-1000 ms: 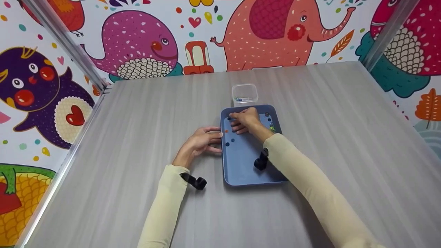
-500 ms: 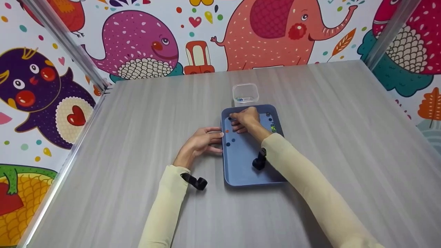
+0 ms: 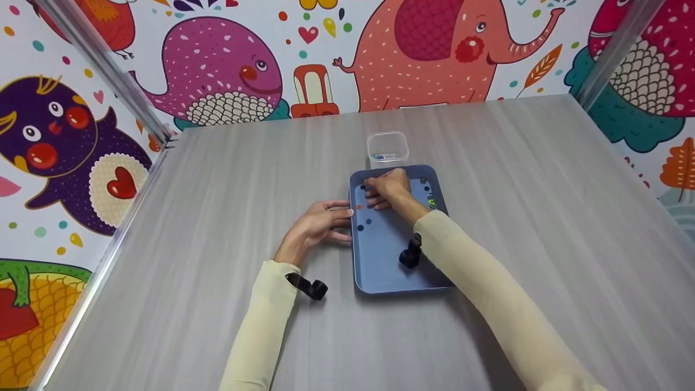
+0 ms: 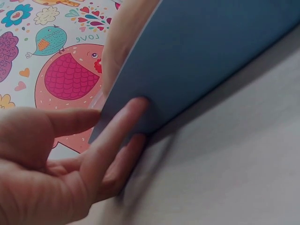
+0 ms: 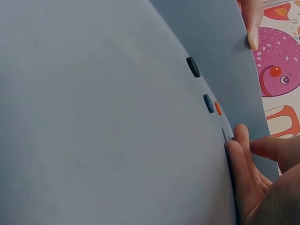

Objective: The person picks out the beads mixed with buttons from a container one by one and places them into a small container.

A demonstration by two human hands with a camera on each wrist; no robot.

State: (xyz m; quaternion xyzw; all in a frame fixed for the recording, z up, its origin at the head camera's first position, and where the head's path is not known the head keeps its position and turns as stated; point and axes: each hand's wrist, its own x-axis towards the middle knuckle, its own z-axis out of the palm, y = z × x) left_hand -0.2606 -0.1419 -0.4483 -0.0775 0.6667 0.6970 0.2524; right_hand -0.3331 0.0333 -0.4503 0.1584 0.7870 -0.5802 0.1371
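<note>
A blue tray (image 3: 380,266) lies on the table with several small round discs, which look like buttons, inside it. My left hand (image 3: 320,222) rests its extended fingers against the tray's left outer wall, as the left wrist view also shows. My right hand (image 3: 390,187) reaches into the tray's far left part, its fingertips down beside a dark button (image 3: 363,187). In the right wrist view the fingertips touch the tray near its wall; whether they pinch the button is hidden. Nearby lie an orange button (image 5: 218,108), a blue button (image 5: 209,103) and a dark button (image 5: 193,67).
Just behind the tray stands a clear plastic container (image 3: 387,146) with a few small pieces at its bottom. More small pieces, including a yellow-green one (image 3: 432,202), lie along the tray's right side. Illustrated panels (image 3: 222,70) border the grey table (image 3: 217,179).
Both hands stay nearly in place; the right fingertips remain by the dark button at the tray's far left. The head view shifts very slightly.
</note>
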